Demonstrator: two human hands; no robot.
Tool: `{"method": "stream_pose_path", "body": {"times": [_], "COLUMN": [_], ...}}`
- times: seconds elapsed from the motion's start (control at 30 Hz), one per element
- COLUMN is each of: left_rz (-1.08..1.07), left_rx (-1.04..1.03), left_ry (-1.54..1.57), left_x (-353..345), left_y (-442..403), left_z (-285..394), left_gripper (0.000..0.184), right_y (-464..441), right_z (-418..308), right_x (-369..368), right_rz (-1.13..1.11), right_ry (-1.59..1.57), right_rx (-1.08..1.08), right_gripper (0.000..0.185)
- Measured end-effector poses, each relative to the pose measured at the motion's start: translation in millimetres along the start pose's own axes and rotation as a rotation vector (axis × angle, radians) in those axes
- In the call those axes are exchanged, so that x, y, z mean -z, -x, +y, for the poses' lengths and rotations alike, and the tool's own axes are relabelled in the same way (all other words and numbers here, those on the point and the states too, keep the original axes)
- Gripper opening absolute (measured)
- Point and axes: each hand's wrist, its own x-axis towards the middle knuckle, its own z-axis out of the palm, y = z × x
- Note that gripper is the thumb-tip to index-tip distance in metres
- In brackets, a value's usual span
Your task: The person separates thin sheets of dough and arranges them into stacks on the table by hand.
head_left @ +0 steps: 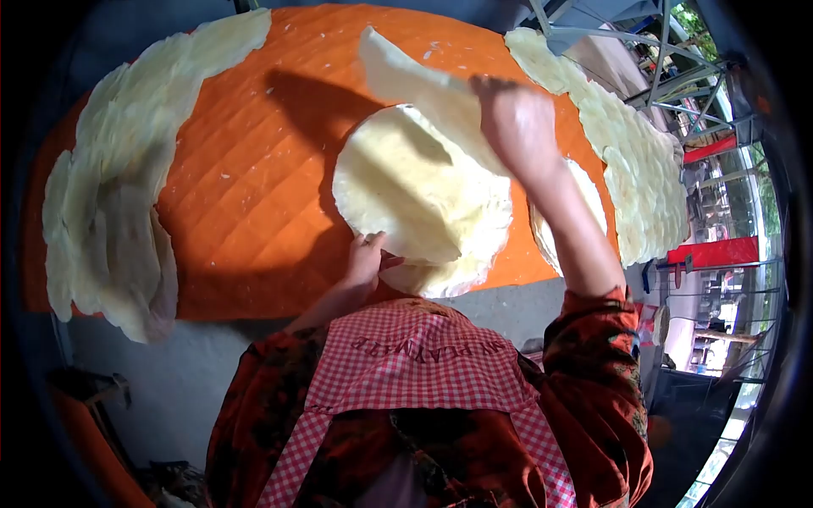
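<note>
A stack of thin, pale round flatbreads (389, 186) lies on the orange quilted cloth in front of me. At its lower left edge, my left hand (366, 256) is closed with the thumb on top, gripping the rim. My right hand (517, 127) is raised over the far right side, closed on the edge of a single thin flatbread sheet (415, 80). That sheet hangs tilted above the stack and stretches to the upper left, slightly blurred. Under my right forearm, another round flatbread (589, 195) is partly hidden.
The orange cloth (246, 212) covers the table and carries small pale crumbs. Overlapping flatbreads (127, 118) line its left end, and more overlapping flatbreads (639, 178) line the right end. Metal framework (660, 59) stands beyond the right side. Grey floor (161, 381) shows below the table.
</note>
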Motion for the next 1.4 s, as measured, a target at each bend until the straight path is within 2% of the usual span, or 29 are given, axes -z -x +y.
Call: {"method": "stream_pose_path", "body": {"times": [0.07, 0.13, 0.23, 0.4, 0.5, 0.53, 0.57, 0.67, 0.7, 0.73, 0.77, 0.8, 0.83, 0.87, 0.9, 0.93, 0.97, 1.03, 1.1, 1.17, 1.23, 1.33, 1.4], "left_rz": [-0.017, -0.039, -0.036, -0.022, -0.037, -0.064, -0.090, -0.080, -0.082, -0.295, -0.389, -0.268, -0.146, 0.003, 0.151, 0.235, 0.276, 0.196, 0.222, 0.224, 0.195, 0.075, 0.031], "left_rx": [0.006, -0.002, 0.040, 0.020, 0.016, 0.029, 0.041, 0.034, 0.036, -0.127, -0.191, -0.314, -0.437, -0.448, -0.463, -0.470, -0.382, -0.302, -0.285, -0.279, -0.282, -0.029, 0.004], "left_ry": [0.026, 0.083, 0.065, 0.017, 0.052, 0.039, 0.029, 0.028, 0.023, -0.017, -0.040, -0.076, -0.114, -0.121, -0.125, -0.137, -0.116, -0.122, -0.137, -0.153, -0.186, -0.036, 0.068], "left_x": [0.0, -2.6, 3.6, 4.5, -0.5, 4.7, 7.2, 6.1, 4.5, -6.3, -5.3, 1.1, 8.7, 16.2, 24.0, 34.0, 34.7, 42.3, 39.1, 36.0, 32.4, 31.8, 30.0], "left_y": [2.9, 6.5, -6.2, -6.7, -7.5, -9.9, -11.9, -17.4, -17.7, -0.8, 1.5, -3.4, -6.9, -6.3, -7.4, -13.5, -8.8, -11.4, -16.5, -19.0, -21.0, -24.1, -21.9], "left_z": [2.3, 5.3, -3.5, -12.5, -12.4, -12.3, -12.8, -12.3, -13.2, 5.7, 16.7, 12.6, 8.6, 12.5, 18.3, 17.5, 24.5, 22.6, 21.7, 23.5, 31.6, 42.9, 45.3], "left_gripper": [0.028, 0.031, 0.031, 0.027, 0.024, 0.023, 0.022, 0.043, 0.050, 0.054, 0.043, 0.035, 0.028, 0.023, 0.022, 0.021, 0.024, 0.025, 0.026, 0.025, 0.024, 0.030, 0.034], "right_y": [39.0, 95.4, 160.0, 150.0, 163.9, 168.5, 171.1, 177.5, 185.9, 187.8, 172.1, 136.2, 108.8, 84.8, 65.8, 54.1, 51.8, 74.4, 113.9, 163.9, 190.5, 188.6, 173.9], "right_z": [-40.1, -72.7, -113.6, -121.2, -137.4, -140.2, -139.6, -129.1, -118.7, -101.4, -68.3, -31.5, 4.8, 30.2, 38.9, 39.3, 35.0, 11.8, -24.4, -65.6, -98.2, -104.1, -92.9], "right_x": [-10.6, -78.2, -141.7, -125.2, -126.3, -123.3, -121.1, -117.9, -138.8, -161.5, -179.8, -153.9, -141.4, -113.5, -75.0, -41.6, -18.7, -22.8, -66.4, -133.3, -158.0, -155.2, -123.3], "right_rz": [-0.060, -0.175, -0.398, -0.344, -0.434, -0.405, -0.372, -0.315, -0.217, -0.326, -0.425, -0.574, -0.507, -0.301, -0.179, -0.166, -0.118, -0.069, -0.125, -0.219, -0.374, -0.246, -0.318], "right_ry": [0.014, -0.137, -0.294, -0.364, -0.471, -0.497, -0.519, -0.579, -0.693, -0.712, -0.792, -0.617, -0.659, -0.517, -0.628, -0.466, -0.401, -0.403, -0.423, -0.482, -0.534, -0.582, -0.578], "right_rx": [0.062, 0.110, 0.034, -0.022, -0.037, -0.068, -0.079, -0.083, -0.109, -0.253, -0.521, -0.448, -0.549, -0.399, -0.387, -0.352, -0.250, -0.205, -0.203, -0.247, -0.262, -0.288, -0.326], "right_gripper": [0.014, 0.005, 0.009, 0.011, 0.020, 0.039, 0.045, 0.068, 0.057, 0.036, 0.018, 0.016, 0.016, 0.015, 0.017, 0.021, 0.023, 0.030, 0.036, 0.037, 0.026, 0.024, 0.023]}}
